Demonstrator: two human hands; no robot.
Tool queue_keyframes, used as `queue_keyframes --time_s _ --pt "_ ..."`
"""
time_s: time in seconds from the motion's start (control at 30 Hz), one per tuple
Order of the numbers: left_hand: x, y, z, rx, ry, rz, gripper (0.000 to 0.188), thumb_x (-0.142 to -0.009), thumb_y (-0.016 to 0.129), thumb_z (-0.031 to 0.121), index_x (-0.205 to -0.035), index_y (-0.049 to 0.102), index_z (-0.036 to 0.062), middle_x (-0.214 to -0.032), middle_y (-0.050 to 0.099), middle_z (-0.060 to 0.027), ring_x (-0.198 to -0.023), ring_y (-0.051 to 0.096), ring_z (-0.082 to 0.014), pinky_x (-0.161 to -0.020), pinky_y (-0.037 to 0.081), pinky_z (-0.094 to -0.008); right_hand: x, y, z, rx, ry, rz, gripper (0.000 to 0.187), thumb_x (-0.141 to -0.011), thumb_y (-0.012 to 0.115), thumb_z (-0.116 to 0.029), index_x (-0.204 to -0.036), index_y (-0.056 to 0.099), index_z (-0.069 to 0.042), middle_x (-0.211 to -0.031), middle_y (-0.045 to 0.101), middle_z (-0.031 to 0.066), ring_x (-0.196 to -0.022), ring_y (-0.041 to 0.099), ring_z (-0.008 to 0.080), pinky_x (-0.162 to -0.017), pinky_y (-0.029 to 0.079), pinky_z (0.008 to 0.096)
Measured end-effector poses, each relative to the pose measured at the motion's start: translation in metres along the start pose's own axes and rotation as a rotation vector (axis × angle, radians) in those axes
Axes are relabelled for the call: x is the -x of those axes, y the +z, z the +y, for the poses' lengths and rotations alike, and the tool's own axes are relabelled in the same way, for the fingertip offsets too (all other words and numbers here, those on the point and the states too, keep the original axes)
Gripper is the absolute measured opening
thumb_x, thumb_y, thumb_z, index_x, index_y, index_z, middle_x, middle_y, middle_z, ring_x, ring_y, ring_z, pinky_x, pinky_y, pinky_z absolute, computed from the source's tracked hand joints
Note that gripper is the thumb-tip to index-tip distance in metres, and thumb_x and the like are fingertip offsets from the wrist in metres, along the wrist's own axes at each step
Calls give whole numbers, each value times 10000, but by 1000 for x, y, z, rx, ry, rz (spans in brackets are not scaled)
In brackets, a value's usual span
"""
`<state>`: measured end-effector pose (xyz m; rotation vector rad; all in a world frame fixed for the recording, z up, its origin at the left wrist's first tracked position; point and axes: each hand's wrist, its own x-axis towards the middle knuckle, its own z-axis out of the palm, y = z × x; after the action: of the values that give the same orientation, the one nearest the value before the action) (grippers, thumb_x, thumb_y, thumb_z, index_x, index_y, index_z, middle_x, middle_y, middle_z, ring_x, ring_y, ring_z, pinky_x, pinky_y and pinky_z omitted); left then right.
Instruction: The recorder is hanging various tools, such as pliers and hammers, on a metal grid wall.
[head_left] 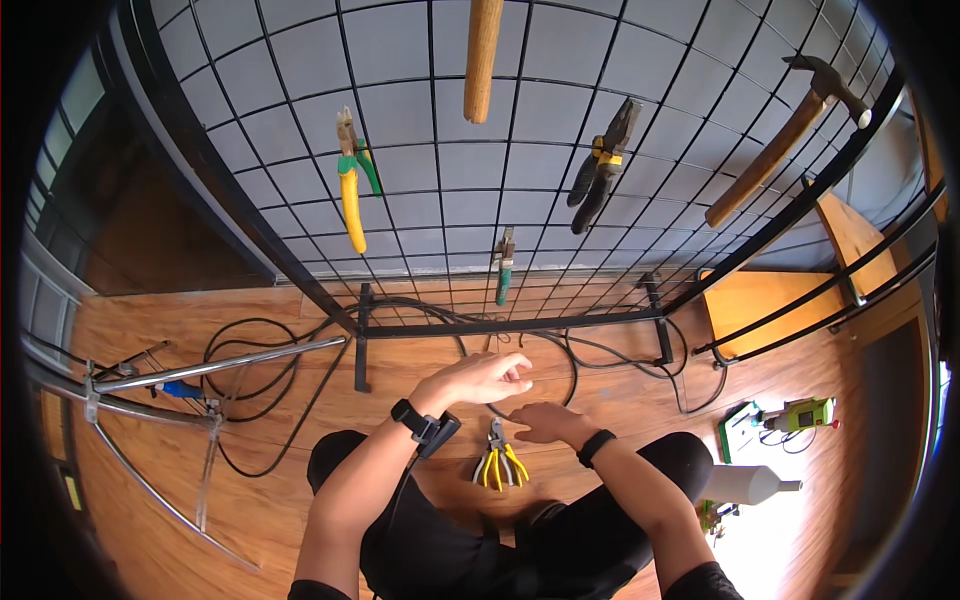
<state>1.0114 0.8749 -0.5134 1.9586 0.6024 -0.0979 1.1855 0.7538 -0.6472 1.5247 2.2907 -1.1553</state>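
Note:
My left hand (482, 379) hovers above the wooden floor with fingers apart, holding nothing I can see. My right hand (545, 421) reaches in just below it, palm down, fingers spread, close to the left hand's fingertips. Yellow-handled pliers (497, 461) lie on the floor between my knees, right beside the right hand. Ahead stands a black wire grid rack (430, 150). On it hang yellow-and-green pliers (352, 180), black-and-yellow pliers (600, 165), a small green-handled tool (504, 265), a wooden handle (482, 55) and a wooden-handled hammer (785, 130).
Black cables (250, 375) loop over the floor under the rack. A metal stand frame (170, 395) lies at the left. At the right are a wooden board (755, 305), a green device (805, 412) and a white cylinder (745, 485).

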Motion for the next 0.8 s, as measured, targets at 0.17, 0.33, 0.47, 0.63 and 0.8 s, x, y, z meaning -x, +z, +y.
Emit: queue_keyframes --time_s 0.17,0.33,0.47,0.63,0.8 --pt "-9 5 -3 -50 16 47 503 -950 534 409 -1298 481 49 -1084 635 -172 -1015 619 -271 -858 496 -371 -6 2 7 -20 119 69 428 -840 587 -300 -1214 579 -92 -1151 628 177 -1085 588 341 -921 469 441" --pt "-14 -5 5 172 -38 226 434 -936 586 324 -1245 504 31 -1060 642 -171 -995 626 -239 -821 515 -363 -16 -35 -3 -233 148 549 273 -838 610 -327 -962 650 -87 -847 687 150 -832 668 319 -733 519 456" --pt "-29 -9 1 365 19 652 549 -900 585 211 -1340 362 -29 -1205 552 -185 -985 597 -221 -819 504 -352 -16 -117 -25 -623 17 1173 197 -837 607 -126 -985 651 -3 -856 693 172 -756 696 282 -678 547 356" --pt "-62 -25 -41 554 116 742 494 -836 537 62 -1298 392 -34 -1153 560 -147 -873 584 -182 -757 496 -312 -30 -183 -50 -729 -28 1193 362 -848 621 -143 -1167 566 19 -1022 672 177 -972 653 237 -826 516 337" --pt "-64 -21 -26 438 147 726 506 -823 567 13 -1299 398 -8 -1117 620 -143 -1035 608 -206 -820 500 -305 -45 -188 -43 -652 32 1180 449 -793 711 -243 -1110 580 47 -1010 675 194 -969 663 293 -840 524 367"
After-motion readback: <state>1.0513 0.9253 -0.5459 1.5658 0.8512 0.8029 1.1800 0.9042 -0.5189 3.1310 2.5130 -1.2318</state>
